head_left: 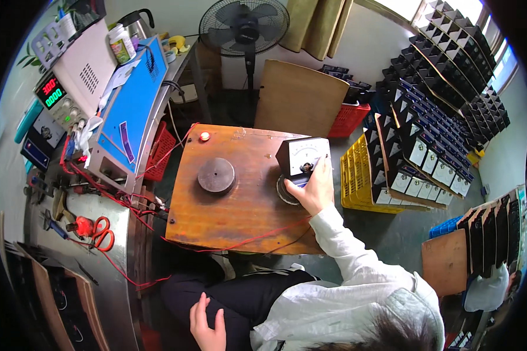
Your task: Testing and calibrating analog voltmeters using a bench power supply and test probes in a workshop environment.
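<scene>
My right hand (317, 192) is closed round the lower right side of a panel meter (303, 153) with a black housing and a white dial. The meter is above a round disc (285, 193) at the right of a wooden work surface (246, 216); whether the two touch I cannot tell. Toward the left of that surface lies a dark round disc (216, 175) with a small centre hole. Over my dark-trousered leg, my left hand (208, 325) is open and holds nothing, fingers apart.
A lit red lamp (204, 136) and a red wire (240, 243) are on the wooden surface. Left is a metal bench with a power supply (58, 96), a blue instrument (132, 108) and red-handled scissors (102, 234). Stacked meters (418, 151) on a yellow crate (357, 175) stand right.
</scene>
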The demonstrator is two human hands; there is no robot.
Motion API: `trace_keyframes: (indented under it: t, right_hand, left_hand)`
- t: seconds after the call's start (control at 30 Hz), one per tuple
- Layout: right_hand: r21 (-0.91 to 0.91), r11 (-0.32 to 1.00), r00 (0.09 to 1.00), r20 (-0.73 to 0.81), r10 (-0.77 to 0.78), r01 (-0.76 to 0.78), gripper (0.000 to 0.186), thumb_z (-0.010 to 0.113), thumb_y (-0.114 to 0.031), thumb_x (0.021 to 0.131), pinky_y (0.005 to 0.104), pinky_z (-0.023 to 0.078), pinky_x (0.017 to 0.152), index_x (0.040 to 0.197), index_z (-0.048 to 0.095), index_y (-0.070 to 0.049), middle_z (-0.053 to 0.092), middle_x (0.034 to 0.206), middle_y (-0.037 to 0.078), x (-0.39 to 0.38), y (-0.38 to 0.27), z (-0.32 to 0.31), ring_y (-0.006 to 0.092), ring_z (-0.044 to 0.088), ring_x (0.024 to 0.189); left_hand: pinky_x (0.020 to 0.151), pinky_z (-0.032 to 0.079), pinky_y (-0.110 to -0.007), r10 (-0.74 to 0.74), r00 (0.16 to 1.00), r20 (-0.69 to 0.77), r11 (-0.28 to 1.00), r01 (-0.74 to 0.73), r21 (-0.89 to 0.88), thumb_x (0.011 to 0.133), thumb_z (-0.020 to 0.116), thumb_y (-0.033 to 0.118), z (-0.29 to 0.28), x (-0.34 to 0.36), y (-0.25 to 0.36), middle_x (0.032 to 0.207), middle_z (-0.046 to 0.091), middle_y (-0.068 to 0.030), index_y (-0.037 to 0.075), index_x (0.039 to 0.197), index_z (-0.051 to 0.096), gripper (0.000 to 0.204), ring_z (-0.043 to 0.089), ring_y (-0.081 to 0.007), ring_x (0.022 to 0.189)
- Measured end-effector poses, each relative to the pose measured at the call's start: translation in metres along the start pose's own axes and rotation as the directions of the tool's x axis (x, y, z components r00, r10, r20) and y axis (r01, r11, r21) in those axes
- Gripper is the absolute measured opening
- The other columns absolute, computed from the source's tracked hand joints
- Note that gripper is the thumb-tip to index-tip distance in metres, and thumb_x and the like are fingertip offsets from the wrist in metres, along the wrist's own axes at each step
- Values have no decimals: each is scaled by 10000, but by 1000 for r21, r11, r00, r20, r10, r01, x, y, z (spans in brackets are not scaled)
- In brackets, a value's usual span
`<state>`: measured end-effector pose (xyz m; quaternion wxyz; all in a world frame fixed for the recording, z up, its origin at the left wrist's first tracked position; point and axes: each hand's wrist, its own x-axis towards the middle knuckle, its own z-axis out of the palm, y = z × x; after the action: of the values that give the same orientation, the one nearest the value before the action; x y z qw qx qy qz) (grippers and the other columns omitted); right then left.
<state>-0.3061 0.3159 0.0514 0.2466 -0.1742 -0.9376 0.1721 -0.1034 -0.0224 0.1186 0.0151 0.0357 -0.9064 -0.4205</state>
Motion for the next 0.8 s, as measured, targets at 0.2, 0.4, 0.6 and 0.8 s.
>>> trace_keyframes:
  t: [0.2, 0.4, 0.6, 0.8]
  right_hand:
    - [-7, 1000, 1000, -4, 10, -10, 1205, 878, -466, 632, 475, 390, 1089, 1460, 262, 157, 450, 1372, 337, -1, 1, 2, 460, 456, 1281]
    - [-19, 999, 999, -14, -32, 31, 1190, 881, -456, 629, 476, 404, 1071, 1449, 274, 158, 464, 1340, 331, -3, 6, 4, 463, 473, 1253]
    - [11, 999, 999, 26, -36, 36, 1170, 880, -450, 630, 476, 419, 1055, 1435, 291, 160, 479, 1310, 329, -1, 7, 2, 464, 496, 1222]
    - [2, 1000, 999, 37, -19, 18, 1154, 875, -458, 637, 466, 414, 1067, 1427, 306, 162, 482, 1313, 337, 6, 11, -5, 464, 500, 1227]
  left_hand:
    - [986, 478, -384, 10, 995, 102, 1000, -11, 3, 916, 687, 92, 10, -1, -8, 1179, 634, -190, 34, 1348, 587, 446, 620, -344, 1104]
    - [982, 482, -385, 20, 996, 86, 999, -23, 28, 921, 683, 96, 5, -3, -9, 1189, 634, -194, 40, 1331, 601, 422, 619, -350, 1104]
    - [980, 484, -385, -4, 995, 95, 1000, 4, -4, 920, 680, 91, 3, -4, -7, 1187, 635, -191, 43, 1328, 604, 418, 622, -347, 1099]
    - [981, 483, -385, -19, 995, 101, 1000, 20, 0, 920, 677, 95, 7, -3, -12, 1188, 633, -191, 41, 1337, 594, 428, 618, -351, 1104]
